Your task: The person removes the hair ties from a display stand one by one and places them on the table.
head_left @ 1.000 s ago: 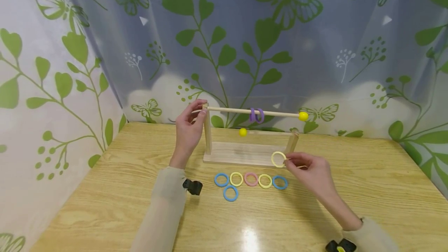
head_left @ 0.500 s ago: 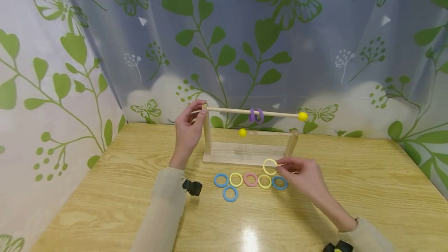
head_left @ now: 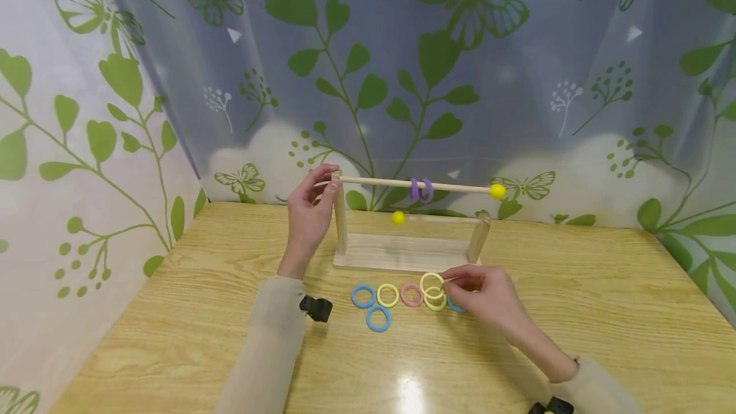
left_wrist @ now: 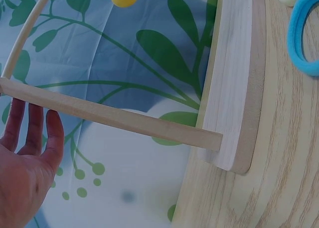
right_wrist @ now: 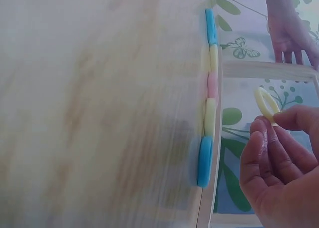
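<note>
My right hand (head_left: 483,292) pinches a pale yellow ring (head_left: 432,275) between thumb and fingertips, just above the table. In the head view that ring overlaps a yellow ring (head_left: 434,309) in a row. The row also has a pink ring (head_left: 402,295), another yellow ring (head_left: 378,295), a blue ring (head_left: 353,297) and a partly hidden blue ring (head_left: 451,304). One more blue ring (head_left: 379,329) lies in front. My left hand (head_left: 310,209) grips the top of the left post of a wooden stand (head_left: 402,251). Two purple rings (head_left: 413,190) hang on its upper rod.
The upper rod ends at the right in a yellow ball (head_left: 498,191). A lower rod runs left from the short right post (head_left: 479,240) to another yellow ball (head_left: 398,217). Behind the wooden table (head_left: 230,350) hangs a leaf-patterned curtain (head_left: 368,30).
My right hand has moved left and down toward me, carrying the yellow ring from beside the stand's base to over the row. The left hand stays on the post.
</note>
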A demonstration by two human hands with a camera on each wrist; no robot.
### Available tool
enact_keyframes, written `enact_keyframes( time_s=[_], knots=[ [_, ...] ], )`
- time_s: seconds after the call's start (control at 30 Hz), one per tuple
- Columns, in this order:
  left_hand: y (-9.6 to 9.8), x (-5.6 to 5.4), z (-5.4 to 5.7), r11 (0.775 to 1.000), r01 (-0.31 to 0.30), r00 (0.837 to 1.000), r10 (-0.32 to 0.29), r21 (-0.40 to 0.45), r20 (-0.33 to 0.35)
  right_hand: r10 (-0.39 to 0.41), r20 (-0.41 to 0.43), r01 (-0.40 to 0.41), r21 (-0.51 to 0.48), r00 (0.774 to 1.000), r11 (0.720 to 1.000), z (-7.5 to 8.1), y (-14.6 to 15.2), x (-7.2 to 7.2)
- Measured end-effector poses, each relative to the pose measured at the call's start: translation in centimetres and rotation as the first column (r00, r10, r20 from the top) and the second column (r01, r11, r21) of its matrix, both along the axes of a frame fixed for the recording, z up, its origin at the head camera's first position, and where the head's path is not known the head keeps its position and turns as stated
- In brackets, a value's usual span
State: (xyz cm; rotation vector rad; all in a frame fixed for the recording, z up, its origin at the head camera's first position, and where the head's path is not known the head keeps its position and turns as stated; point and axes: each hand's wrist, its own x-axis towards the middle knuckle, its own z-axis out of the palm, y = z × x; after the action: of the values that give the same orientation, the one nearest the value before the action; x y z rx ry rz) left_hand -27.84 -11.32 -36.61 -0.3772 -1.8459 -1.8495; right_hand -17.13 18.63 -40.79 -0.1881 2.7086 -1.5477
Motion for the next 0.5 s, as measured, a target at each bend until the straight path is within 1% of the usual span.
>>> enact_keyframes(
  time_s=[0.13, 0.3, 0.5],
  knots=[
    [0.0, -0.1, 0.0, 1.000, -0.001, 1.000, 0.001, -0.001, 0.000, 0.033, 0.008, -0.033, -0.005, 0.999, 0.999, 0.0, -0.4, 0.2],
    [0.0, -0.1, -0.1, 1.000, -0.002, 1.000, 0.002, -0.005, -0.001, 0.058, 0.018, -0.058, 0.018, 0.998, 0.998, -0.2, -0.8, 0.3],
    [0.0, -0.2, -0.1, 1.000, -0.002, 1.000, 0.002, -0.002, 0.000, 0.084, 0.012, -0.084, 0.040, 0.996, 0.996, -0.5, -1.2, 0.5]
  ],
)
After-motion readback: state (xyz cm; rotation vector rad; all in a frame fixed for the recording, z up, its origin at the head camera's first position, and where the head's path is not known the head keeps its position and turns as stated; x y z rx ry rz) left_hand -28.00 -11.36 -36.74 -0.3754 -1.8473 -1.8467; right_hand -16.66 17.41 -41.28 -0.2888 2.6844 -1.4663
